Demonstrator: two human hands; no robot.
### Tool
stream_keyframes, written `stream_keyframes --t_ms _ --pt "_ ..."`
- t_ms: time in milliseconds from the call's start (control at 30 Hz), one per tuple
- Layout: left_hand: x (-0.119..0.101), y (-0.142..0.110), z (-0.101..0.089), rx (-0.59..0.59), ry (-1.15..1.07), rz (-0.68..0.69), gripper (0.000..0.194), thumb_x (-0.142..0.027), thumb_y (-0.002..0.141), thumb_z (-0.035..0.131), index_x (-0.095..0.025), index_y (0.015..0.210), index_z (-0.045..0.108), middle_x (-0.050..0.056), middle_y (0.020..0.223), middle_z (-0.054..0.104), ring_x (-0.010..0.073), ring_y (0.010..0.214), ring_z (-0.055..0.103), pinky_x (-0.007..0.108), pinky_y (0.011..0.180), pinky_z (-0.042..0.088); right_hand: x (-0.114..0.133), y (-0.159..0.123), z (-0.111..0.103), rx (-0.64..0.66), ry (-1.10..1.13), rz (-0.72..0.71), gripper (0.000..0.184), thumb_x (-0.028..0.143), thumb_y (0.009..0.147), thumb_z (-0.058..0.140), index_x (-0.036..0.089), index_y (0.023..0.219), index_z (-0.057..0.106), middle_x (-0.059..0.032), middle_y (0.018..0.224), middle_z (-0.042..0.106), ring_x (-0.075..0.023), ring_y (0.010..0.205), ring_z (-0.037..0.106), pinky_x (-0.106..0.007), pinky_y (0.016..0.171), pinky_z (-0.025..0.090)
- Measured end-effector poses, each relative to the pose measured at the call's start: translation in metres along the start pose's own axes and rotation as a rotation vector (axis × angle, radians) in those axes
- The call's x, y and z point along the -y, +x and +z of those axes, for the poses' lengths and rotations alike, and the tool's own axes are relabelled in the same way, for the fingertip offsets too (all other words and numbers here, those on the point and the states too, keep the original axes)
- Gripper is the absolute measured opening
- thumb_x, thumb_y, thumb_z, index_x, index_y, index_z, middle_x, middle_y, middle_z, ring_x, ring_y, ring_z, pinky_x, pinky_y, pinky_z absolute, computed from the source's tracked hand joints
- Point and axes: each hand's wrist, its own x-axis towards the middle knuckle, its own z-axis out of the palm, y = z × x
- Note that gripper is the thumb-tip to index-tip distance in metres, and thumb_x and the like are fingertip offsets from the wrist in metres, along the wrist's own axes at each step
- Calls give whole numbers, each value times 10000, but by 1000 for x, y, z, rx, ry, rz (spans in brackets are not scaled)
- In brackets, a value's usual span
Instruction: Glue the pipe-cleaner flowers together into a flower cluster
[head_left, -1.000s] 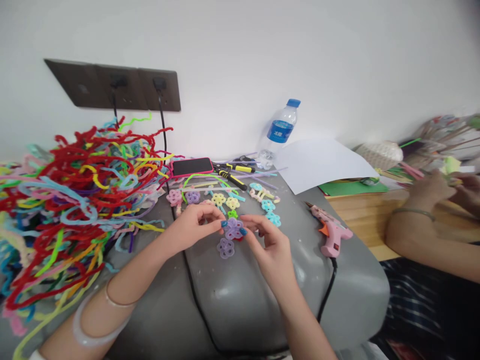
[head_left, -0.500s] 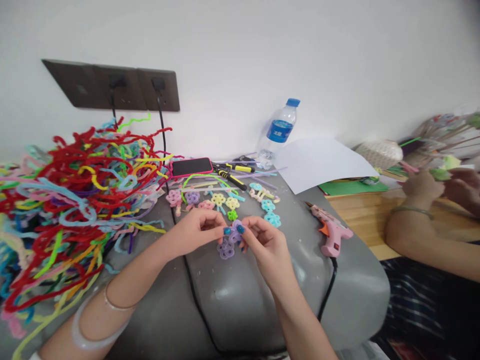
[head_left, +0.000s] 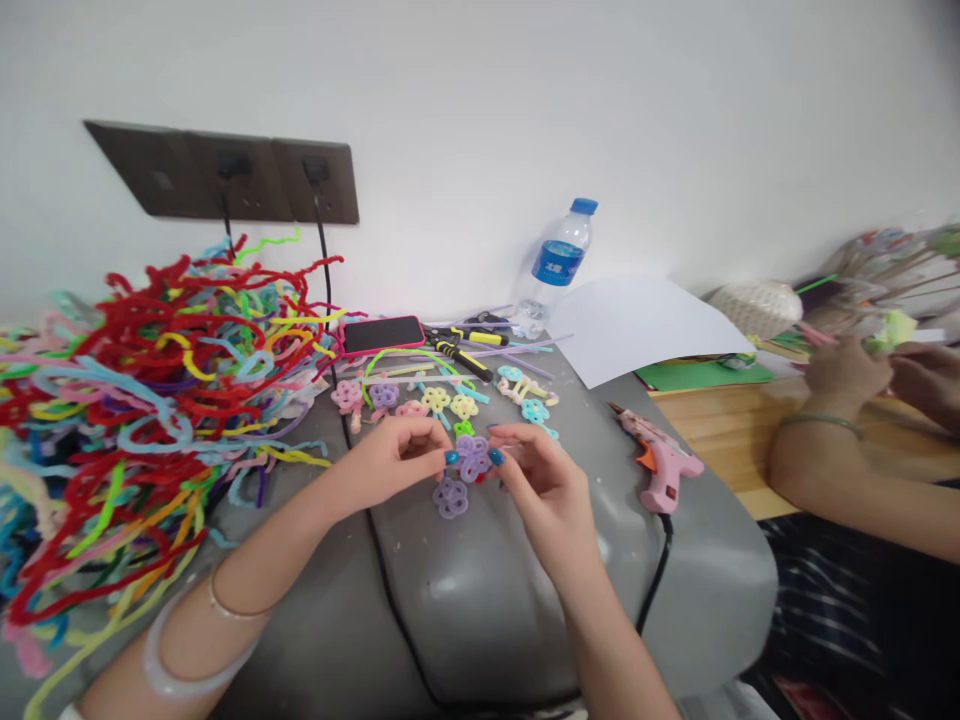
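A purple pipe-cleaner flower (head_left: 473, 458) is held up between my two hands, its looped petals facing me. My left hand (head_left: 397, 462) pinches its left edge with thumb and forefinger. At its right edge are the thumb and curled fingers of my right hand (head_left: 544, 495); some of those fingertips are hidden behind the petals. A small red bit shows under the flower, too small to name. Just below, a second purple flower (head_left: 451, 497) lies on the grey surface. Behind my hands are a green flower (head_left: 463, 428), yellow flowers (head_left: 436, 402) and a blue flower (head_left: 535, 411).
A tangled heap of pipe cleaners (head_left: 187, 370) fills the left. A phone (head_left: 383, 335), yellow-black pliers (head_left: 461, 357), a water bottle (head_left: 559, 262) and white paper (head_left: 649, 325) are behind. A pink glue gun (head_left: 664, 460) lies right, its cord trailing down. Another person's hands (head_left: 844, 375) work at far right.
The purple flower has turned to show its full face, and my right hand has shifted slightly right. The other purple flower stays below it.
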Motion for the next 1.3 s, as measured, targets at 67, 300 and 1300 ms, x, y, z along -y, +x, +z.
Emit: stream_keyframes --t_ms 67,300,1300 --pt "1 0 -1 -25 4 -1 134 -289 819 593 -174 753 570 -32 652 567 106 602 511 211 574 369 0 -1 -4 -28 -75 -81 128 261 871 638 228 989 678 -22 855 680 -150 702 616 -266 623 495" --pt "3 0 -3 -58 40 34 176 -334 850 594 -167 793 603 -26 708 549 109 643 510 220 619 392 0 1 -8 17 -166 -20 93 271 849 636 210 890 693 -11 726 628 -163 665 555 -294 635 442" --pt "8 -1 -16 -143 422 26 165 -287 846 579 -173 804 691 -10 744 646 133 675 537 236 636 409 -10 -16 -12 420 -112 371 299 457 839 638 194 706 588 60 549 396 -99 512 292 -229 481 236"
